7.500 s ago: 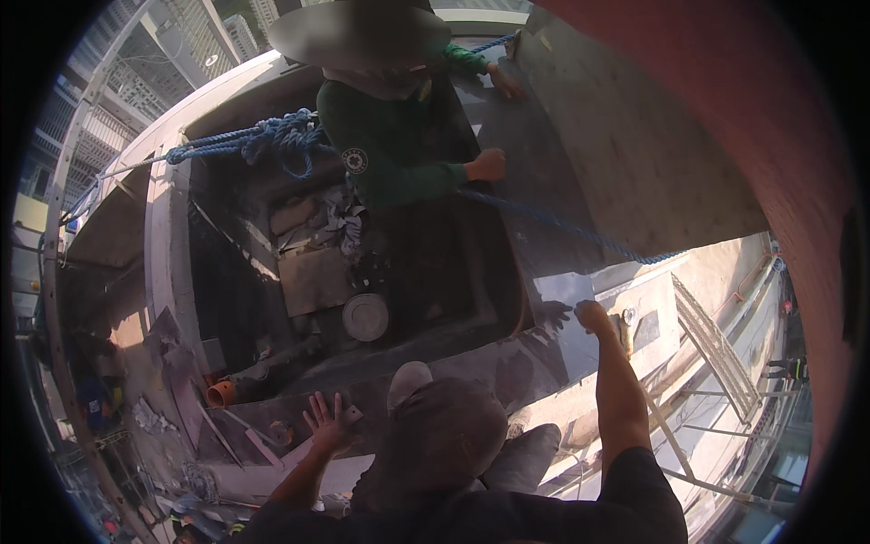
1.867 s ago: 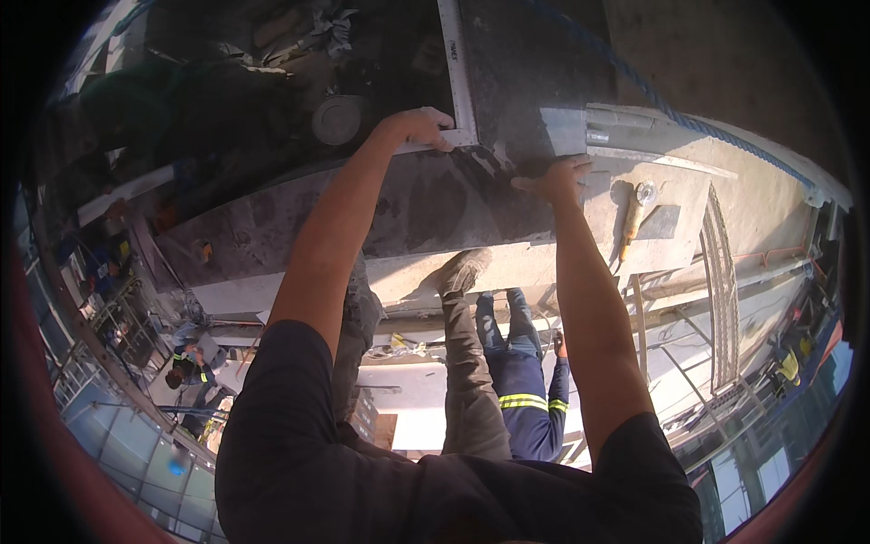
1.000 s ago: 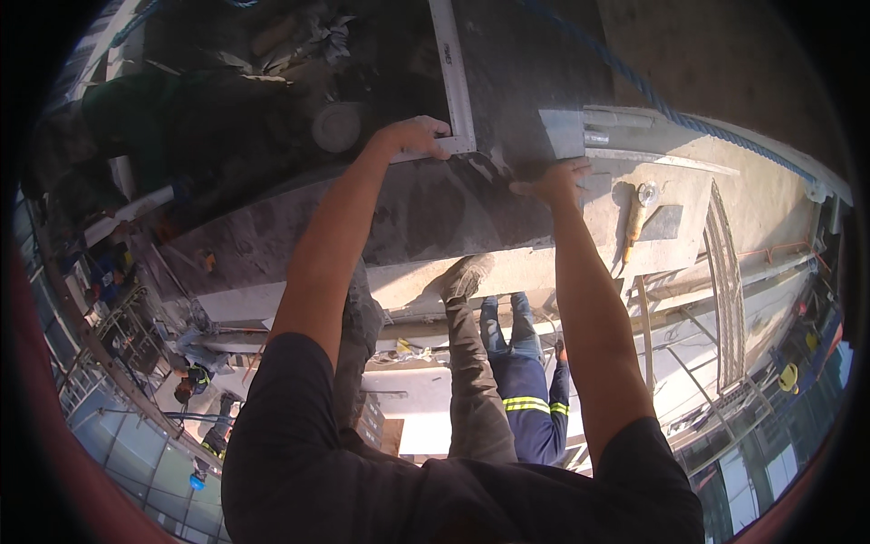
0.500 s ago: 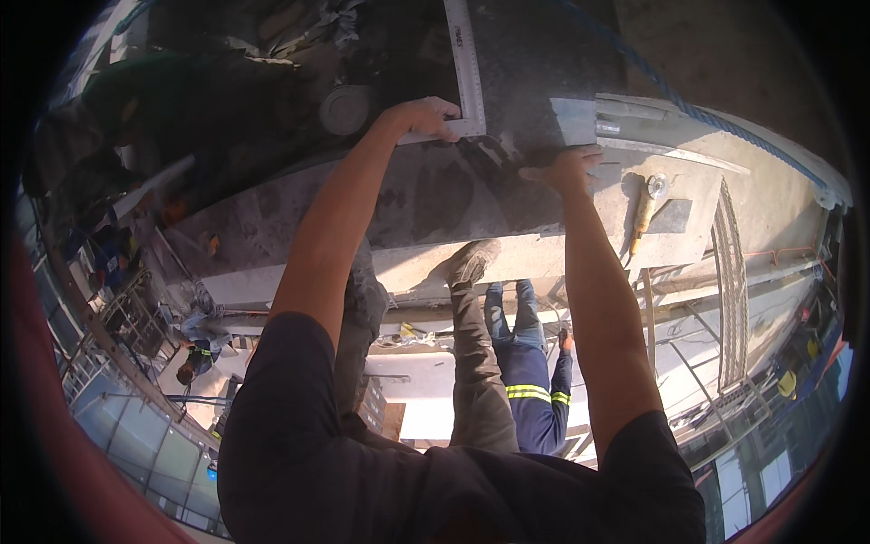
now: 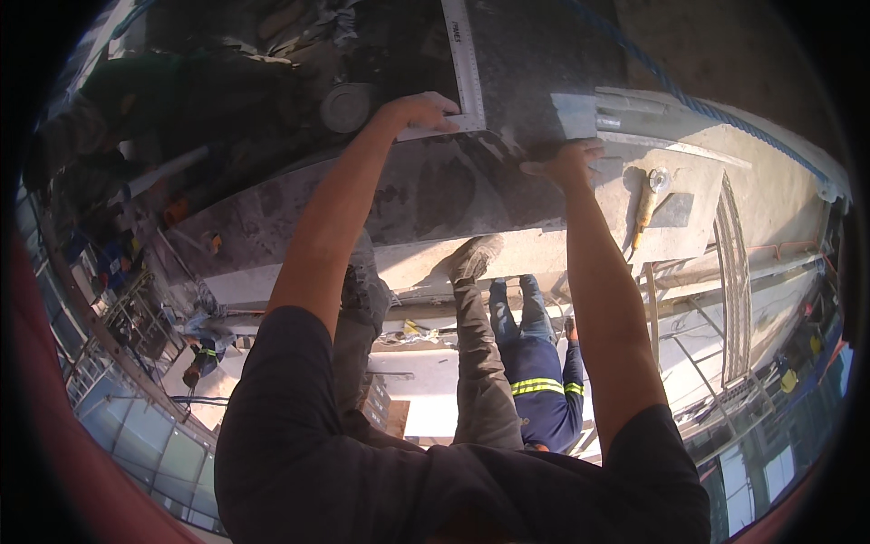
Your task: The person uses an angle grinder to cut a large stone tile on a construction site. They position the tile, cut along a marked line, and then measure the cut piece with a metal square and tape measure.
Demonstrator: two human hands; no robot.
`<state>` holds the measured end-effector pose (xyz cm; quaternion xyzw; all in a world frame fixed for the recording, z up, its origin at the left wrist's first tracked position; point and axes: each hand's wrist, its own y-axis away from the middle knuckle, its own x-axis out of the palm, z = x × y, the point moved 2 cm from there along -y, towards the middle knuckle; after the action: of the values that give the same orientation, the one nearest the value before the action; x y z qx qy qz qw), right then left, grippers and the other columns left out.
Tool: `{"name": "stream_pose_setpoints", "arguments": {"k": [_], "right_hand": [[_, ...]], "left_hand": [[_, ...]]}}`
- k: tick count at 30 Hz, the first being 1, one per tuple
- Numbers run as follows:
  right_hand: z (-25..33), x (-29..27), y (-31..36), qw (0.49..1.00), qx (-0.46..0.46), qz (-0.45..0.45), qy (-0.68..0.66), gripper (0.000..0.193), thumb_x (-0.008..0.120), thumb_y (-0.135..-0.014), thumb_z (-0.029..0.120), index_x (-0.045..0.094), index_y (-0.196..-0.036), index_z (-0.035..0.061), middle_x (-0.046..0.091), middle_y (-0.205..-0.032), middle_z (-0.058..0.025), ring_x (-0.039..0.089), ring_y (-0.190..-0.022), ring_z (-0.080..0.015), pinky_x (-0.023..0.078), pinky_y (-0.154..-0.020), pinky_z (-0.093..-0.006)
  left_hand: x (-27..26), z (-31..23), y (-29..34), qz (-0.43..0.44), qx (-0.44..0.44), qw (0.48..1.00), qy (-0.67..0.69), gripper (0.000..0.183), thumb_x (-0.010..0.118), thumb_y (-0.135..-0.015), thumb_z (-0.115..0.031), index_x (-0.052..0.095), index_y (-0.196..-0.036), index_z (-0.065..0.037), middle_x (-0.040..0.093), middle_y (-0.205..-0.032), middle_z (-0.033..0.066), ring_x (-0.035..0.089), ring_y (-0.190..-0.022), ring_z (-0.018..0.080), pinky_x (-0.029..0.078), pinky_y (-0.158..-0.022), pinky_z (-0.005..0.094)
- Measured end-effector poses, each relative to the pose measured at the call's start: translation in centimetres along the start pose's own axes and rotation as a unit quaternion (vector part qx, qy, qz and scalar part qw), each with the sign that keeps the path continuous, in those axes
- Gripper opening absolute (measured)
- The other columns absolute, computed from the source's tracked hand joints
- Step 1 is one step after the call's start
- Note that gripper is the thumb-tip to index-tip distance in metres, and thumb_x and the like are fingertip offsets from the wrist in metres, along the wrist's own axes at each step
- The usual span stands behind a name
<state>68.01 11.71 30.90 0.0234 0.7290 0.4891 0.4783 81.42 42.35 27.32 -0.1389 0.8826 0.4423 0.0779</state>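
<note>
My left hand (image 5: 426, 111) is closed on the short arm of a metal L-shaped square (image 5: 467, 77), near its corner. The square's long arm runs away from me across a dark stone slab (image 5: 512, 68). My right hand (image 5: 568, 164) presses on the slab to the right of the square, thumb and fingers spread, holding nothing. A dusty grey strip (image 5: 435, 186) lies along the slab's near side. To the right of my right hand rests an angle grinder (image 5: 646, 208) with a yellowish body.
A round pale lid-like thing (image 5: 347, 108) is left of my left hand. A blue rope (image 5: 702, 113) crosses at upper right. A perforated metal plank (image 5: 731, 281) stands right of the grinder. Below, a person in a reflective-striped dark jacket (image 5: 541, 376) is beyond the ledge.
Both hands keep their places on the square and the slab. The person below has shifted slightly right, and the view has moved a little.
</note>
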Motion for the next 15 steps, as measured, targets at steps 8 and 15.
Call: {"name": "stream_pose_setpoints", "arguments": {"k": [8, 15], "right_hand": [[0.6, -0.6, 0.0, 0.999, 0.015, 0.012, 0.041, 0.181, 0.105, -0.058, 0.065, -0.012, -0.163, -0.0239, -0.004, -0.175, -0.0473, 0.002, -0.169, -0.0549, 0.024, -0.129, -0.0759], [0.3, 0.2, -0.7, 0.997, 0.022, 0.021, 0.070, 0.183, 0.103, -0.057, 0.071, -0.012, -0.163, -0.0236, -0.005, -0.176, -0.0445, 0.000, -0.169, -0.0534, 0.027, -0.128, -0.0760]], "left_hand": [[0.5, 1.5, -1.0, 0.012, 0.003, 0.999, 0.045, 0.045, 0.078, -0.102, -0.032, 0.074, -0.142, -0.012, 0.080, -0.121, 0.0067, 0.072, -0.110, 0.0207, 0.054, -0.098, 0.0371], [0.3, 1.1, -0.7, 0.041, 0.001, 0.997, 0.068, 0.054, 0.081, -0.100, -0.036, 0.072, -0.149, -0.017, 0.080, -0.130, 0.0106, 0.073, -0.118, 0.0259, 0.053, -0.106, 0.0406]]}}
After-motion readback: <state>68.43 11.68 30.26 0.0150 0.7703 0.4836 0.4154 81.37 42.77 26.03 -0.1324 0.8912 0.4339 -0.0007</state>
